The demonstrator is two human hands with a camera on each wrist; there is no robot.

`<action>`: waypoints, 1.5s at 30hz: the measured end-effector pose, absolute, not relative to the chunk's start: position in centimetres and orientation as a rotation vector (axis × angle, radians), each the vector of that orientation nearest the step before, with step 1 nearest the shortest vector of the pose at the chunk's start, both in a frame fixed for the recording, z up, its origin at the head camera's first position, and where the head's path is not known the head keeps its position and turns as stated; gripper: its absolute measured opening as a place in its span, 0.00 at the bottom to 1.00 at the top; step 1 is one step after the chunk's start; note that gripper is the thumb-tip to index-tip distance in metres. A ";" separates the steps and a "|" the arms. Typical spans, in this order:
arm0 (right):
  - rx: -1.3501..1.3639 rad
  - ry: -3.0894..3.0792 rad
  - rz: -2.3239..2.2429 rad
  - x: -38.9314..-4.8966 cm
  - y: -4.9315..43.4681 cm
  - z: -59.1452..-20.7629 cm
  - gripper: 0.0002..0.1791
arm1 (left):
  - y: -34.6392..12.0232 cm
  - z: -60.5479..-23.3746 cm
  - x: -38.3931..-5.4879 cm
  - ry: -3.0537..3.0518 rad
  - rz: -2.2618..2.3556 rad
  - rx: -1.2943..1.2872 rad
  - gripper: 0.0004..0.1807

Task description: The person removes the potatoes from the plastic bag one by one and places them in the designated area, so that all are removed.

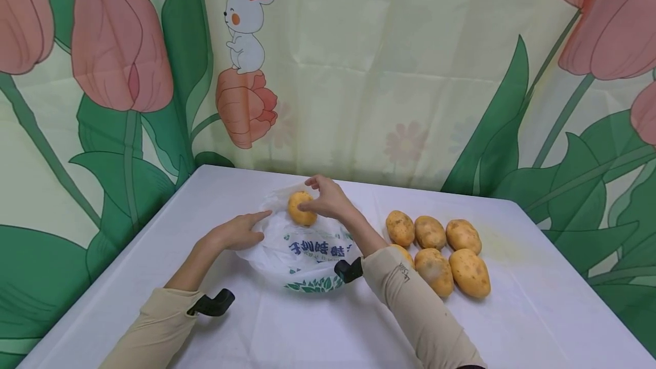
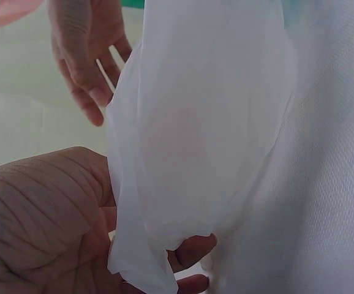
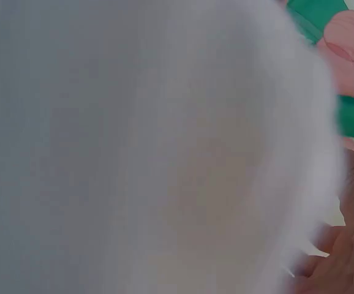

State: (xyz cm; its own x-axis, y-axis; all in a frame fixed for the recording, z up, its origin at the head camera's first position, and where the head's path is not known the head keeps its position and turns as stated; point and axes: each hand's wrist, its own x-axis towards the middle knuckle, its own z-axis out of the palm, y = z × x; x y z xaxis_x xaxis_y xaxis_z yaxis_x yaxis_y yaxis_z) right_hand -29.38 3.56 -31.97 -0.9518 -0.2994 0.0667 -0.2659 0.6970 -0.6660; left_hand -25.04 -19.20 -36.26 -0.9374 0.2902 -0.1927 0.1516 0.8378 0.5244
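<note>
A white plastic bag with blue lettering and green leaf prints lies on the table. One potato rests at its far side, within the mouth. My right hand reaches over the bag with fingers spread, the thumb beside this potato; whether it touches is hard to tell. At the bag's left edge, my left hand has its index finger and thumb stretched apart, touching the plastic. In the left wrist view, the bag's film covers part of the left fingers. Blurred white plastic fills most of the right wrist view.
Several potatoes lie in two rows to the right of the bag, one partly behind the right sleeve. They sit on a white tablecloth. Behind the table hangs a curtain printed with tulips and a rabbit.
</note>
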 end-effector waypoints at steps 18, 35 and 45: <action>-0.495 2.843 -1.090 -30.3 2.8 -30.5 0.32 | -19.6 -36.3 -25.1 2.768 0.744 0.386 0.35; -0.466 2.900 -1.013 -31.1 2.3 -33.4 0.30 | -19.1 -36.3 -25.0 2.767 0.744 0.343 0.35; -0.469 2.926 -1.023 -31.4 2.8 -35.5 0.30 | -19.3 -36.7 -25.2 2.782 0.735 0.408 0.35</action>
